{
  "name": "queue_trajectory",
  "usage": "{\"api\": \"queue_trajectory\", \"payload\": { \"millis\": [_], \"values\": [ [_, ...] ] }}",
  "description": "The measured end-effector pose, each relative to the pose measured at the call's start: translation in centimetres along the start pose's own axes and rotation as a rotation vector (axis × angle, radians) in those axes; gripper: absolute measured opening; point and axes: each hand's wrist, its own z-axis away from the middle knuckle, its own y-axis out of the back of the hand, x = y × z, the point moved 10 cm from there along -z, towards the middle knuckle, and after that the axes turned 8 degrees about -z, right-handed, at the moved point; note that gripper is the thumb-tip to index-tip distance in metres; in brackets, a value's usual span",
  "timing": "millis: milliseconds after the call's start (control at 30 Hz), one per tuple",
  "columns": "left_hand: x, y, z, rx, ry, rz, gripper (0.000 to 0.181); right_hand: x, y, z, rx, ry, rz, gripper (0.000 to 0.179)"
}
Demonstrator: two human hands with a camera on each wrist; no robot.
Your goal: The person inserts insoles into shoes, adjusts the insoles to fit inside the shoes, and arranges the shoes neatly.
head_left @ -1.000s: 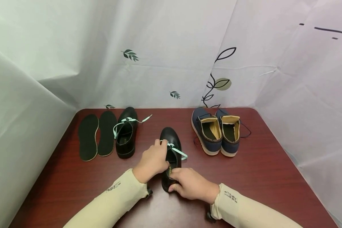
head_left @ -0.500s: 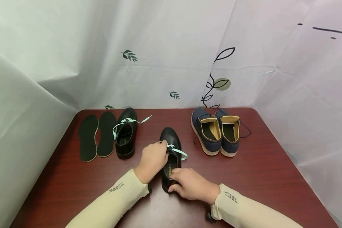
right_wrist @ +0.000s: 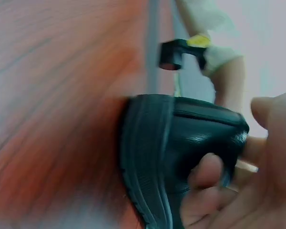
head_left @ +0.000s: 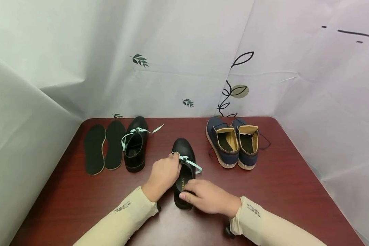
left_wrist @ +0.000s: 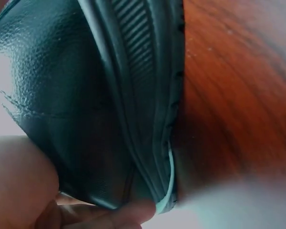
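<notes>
A black lace-up leather shoe (head_left: pixel 183 147) rests on the table in front of me, toe pointing away, with pale mint laces (head_left: pixel 193 164). My left hand (head_left: pixel 162 176) grips its left side near the laces; in the left wrist view, fingers (left_wrist: pixel 133 212) lie along its lower edge. My right hand (head_left: pixel 207 197) hovers loosely at the heel end, fingers at the opening's right rim and thumb away from the leather. In the right wrist view, bent fingers (right_wrist: pixel 207 174) stand beside the shoe's dark upper (right_wrist: pixel 200 131). Gold lettering shows on the insole.
Left of the held shoe stands a matching black shoe (head_left: pixel 136 150) with loose mint laces. Two dark insoles (head_left: pixel 94 150) lie further left. At the back right sits a pair of navy shoes (head_left: pixel 229 155) with tan linings. White curtain (head_left: pixel 178 51) surrounds the reddish table (head_left: pixel 273 205).
My right thumb has come off the heel and the right hand has loosened there. My left hand's fingers have drawn back slightly along the shoe's side. The shoe has stayed in place.
</notes>
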Motion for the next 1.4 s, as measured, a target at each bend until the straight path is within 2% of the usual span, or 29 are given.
{"api": "queue_trajectory", "payload": {
  "millis": [100, 167, 233, 333, 433, 633, 767, 867, 1000, 1233, 1333, 1400],
  "values": [
    [-0.1, 0.2, -0.1, 0.017, 0.003, 0.007, 0.023, 0.6, 2.6, -0.5, 0.179, -0.042, -0.046, 0.02],
    [-0.1, 0.1, -0.1, -0.002, 0.0, 0.005, 0.025, 1.4, 4.0, -1.1, 0.282, -0.103, -0.016, 0.03],
    [-0.2, -0.1, 0.0, -0.026, 0.003, -0.003, 0.028, 2.6, 4.5, -1.8, 0.322, -0.185, 0.062, 0.049],
    [-0.2, -0.2, 0.0, -0.039, 0.011, 0.0, 0.031, 4.4, 3.8, -2.9, 0.277, -0.289, 0.151, 0.063],
    [-0.1, -0.2, 0.0, -0.031, 0.002, 0.016, 0.032, 5.9, 2.7, -3.3, 0.227, -0.327, 0.194, 0.06],
    [0.1, -0.3, 0.0, -0.039, -0.018, 0.019, 0.037, 6.1, 2.6, -3.2, 0.265, -0.226, 0.239, 0.052],
    [-0.5, -0.3, 0.1, -0.036, -0.008, 0.081, 0.036, 6.0, 2.5, -3.3, 0.263, -0.193, 0.216, 0.05],
    [-1.1, -0.5, 0.2, -0.057, 0.012, 0.168, 0.036, 6.3, 2.3, -3.3, 0.253, -0.208, 0.199, 0.05],
    [-1.9, -1.1, 0.4, -0.13, 0.033, 0.259, 0.042, 6.7, 2.2, -3.3, 0.258, -0.228, 0.187, 0.05],
    [-2.7, -1.8, 1.0, -0.212, 0.054, 0.333, 0.05, 7.0, 2.2, -3.2, 0.256, -0.227, 0.159, 0.051],
    [-3.1, -1.5, 1.5, -0.228, 0.061, 0.352, 0.052, 7.1, 2.1, -3.2, 0.243, -0.238, 0.155, 0.052],
    [-3.3, -1.0, 1.7, -0.214, 0.057, 0.37, 0.045, 7.1, 2.1, -3.0, 0.242, -0.243, 0.145, 0.052]
  ]
}}
